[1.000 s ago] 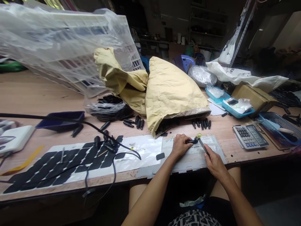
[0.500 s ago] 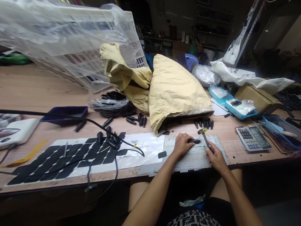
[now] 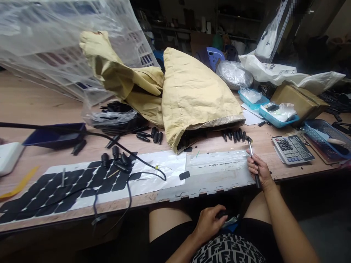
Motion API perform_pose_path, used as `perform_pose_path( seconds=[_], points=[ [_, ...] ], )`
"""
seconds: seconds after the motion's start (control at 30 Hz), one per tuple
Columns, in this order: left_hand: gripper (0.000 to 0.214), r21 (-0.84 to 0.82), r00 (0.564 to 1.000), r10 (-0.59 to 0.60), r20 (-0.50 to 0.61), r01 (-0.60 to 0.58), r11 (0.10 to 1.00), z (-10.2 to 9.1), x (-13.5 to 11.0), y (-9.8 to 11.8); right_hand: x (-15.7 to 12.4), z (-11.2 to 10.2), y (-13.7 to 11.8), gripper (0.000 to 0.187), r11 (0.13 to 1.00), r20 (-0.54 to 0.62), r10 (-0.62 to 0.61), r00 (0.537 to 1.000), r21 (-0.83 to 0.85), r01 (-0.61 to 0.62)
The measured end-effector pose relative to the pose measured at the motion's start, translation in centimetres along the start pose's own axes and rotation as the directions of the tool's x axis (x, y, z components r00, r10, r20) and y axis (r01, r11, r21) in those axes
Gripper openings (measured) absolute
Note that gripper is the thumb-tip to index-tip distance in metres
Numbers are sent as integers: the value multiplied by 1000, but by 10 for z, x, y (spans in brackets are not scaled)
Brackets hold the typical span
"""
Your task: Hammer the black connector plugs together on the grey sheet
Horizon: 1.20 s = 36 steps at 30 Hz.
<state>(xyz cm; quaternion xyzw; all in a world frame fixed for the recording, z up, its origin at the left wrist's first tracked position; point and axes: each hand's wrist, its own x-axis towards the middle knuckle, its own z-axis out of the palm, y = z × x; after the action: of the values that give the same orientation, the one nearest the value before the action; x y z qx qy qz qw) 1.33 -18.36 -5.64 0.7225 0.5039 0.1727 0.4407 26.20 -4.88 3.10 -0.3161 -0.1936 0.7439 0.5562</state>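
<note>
In the head view my right hand (image 3: 260,170) is wrapped round the handle of a small hammer (image 3: 250,147), its head raised near the far edge of the grey board. My left hand (image 3: 208,223) is low over my lap, fingers curled round a small black cylindrical part (image 3: 221,214), partly hidden and dark against the shadow. In front of me the flat grey board (image 3: 214,180) lies at the table's edge. Beyond it, several similar black parts (image 3: 234,136) stand in a row beside the mouth of a yellow sack (image 3: 200,95).
Left of the board is a white sheet with black patches (image 3: 161,164), crossed by a black cable (image 3: 109,138) and carrying several black parts (image 3: 120,160). A calculator (image 3: 292,149) and blue baskets (image 3: 279,115) are at right. A dark blue tray (image 3: 55,135) sits at left.
My left hand has drawn back from the board down to my lap with the black part. My right hand has moved slightly right, the hammer now more upright. The view has shifted.
</note>
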Motion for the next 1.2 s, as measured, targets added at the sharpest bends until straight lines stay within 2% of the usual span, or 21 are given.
perform_pose_path(
  seconds=[0.07, 0.1, 0.17, 0.2, 0.27, 0.33, 0.37, 0.4, 0.43, 0.47, 0.5, 0.53, 0.57, 0.6, 0.7, 0.77, 0.87, 0.97, 1.1, 1.2],
  points=[
    [30, 139, 978, -204, 30, 198, 970, 6, 12, -8, 0, -1, 1, 26, 1000, 13, -6, 1000, 0, 6],
    [34, 208, 963, -266, 44, 252, 945, 6, 18, -11, -1, -1, 2, 26, 1000, 19, -14, 1000, -5, 14],
    [42, 303, 941, -325, 92, 284, 910, 1, 25, -9, -1, -2, 3, 29, 1000, 24, -26, 999, -12, 27],
    [44, 322, 940, -315, 129, 261, 910, -4, 26, -3, -2, -2, 3, 30, 1000, 24, -30, 999, -10, 30],
    [42, 265, 940, -218, 261, 148, 953, -18, 25, 16, -2, -3, 4, 31, 1000, 21, -27, 999, 5, 27],
    [37, 50, 914, -44, 404, 26, 998, -39, 29, 42, -2, -3, 5, 30, 999, 22, -25, 999, 20, 24],
    [37, -87, 897, 44, 440, -6, 996, -52, 36, 56, -1, -4, 5, 30, 999, 23, -26, 999, 26, 25],
    [39, -205, 899, 104, 425, -17, 979, -65, 48, 69, -1, -4, 5, 29, 999, 25, -28, 999, 28, 27],
    [40, -263, 927, 128, 353, -33, 964, -78, 65, 78, 0, -5, 6, 29, 999, 27, -32, 999, 28, 31],
    [39, -265, 973, 110, 201, -54, 963, -90, 86, 85, 1, -5, 6, 29, 999, 28, -37, 999, 28, 36],
    [37, -218, 999, 47, 8, -44, 975, -101, 110, 89, 1, -6, 7, 28, 999, 27, -42, 999, 28, 42],
    [35, -154, 981, -22, -193, -9, 988, -110, 136, 91, 2, -7, 7, 28, 999, 25, -46, 999, 25, 46],
    [32, -99, 934, -74, -350, 42, 994, -118, 163, 90, 3, -7, 7, 28, 999, 23, -50, 998, 20, 50],
    [28, -58, 884, -129, -449, 115, 992, -123, 187, 89, 3, -8, 8, 29, 999, 23, -52, 998, 12, 51],
    [25, 9, 770, -248, -588, 313, 950, -129, 243, 83, 4, -8, 8, 28, 999, 25, -46, 999, -13, 46],
    [27, 48, 749, -275, -603, 378, 925, -128, 259, 82, 4, -7, 8, 29, 999, 18, -46, 999, -21, 46],
    [27, 101, 783, -274, -558, 393, 914, -129, 255, 80, 3, -4, 8, 29, 998, -4, -46, 999, -34, 46],
    [21, 165, 829, -217, -515, 344, 924, -135, 227, 72, 3, -3, 7, 29, 997, -23, -43, 999, -64, 42],
    [16, 226, 922, 5, -388, 90, 970, -137, 176, 52, 4, 0, 5, 31, 994, -37, -54, 998, -100, 50],
    [13, 237, 935, 130, -330, -52, 970, -127, 149, 39, 0, 7, 7, 31, 980, -76, -98, 992, -181, 83]
  ],
)
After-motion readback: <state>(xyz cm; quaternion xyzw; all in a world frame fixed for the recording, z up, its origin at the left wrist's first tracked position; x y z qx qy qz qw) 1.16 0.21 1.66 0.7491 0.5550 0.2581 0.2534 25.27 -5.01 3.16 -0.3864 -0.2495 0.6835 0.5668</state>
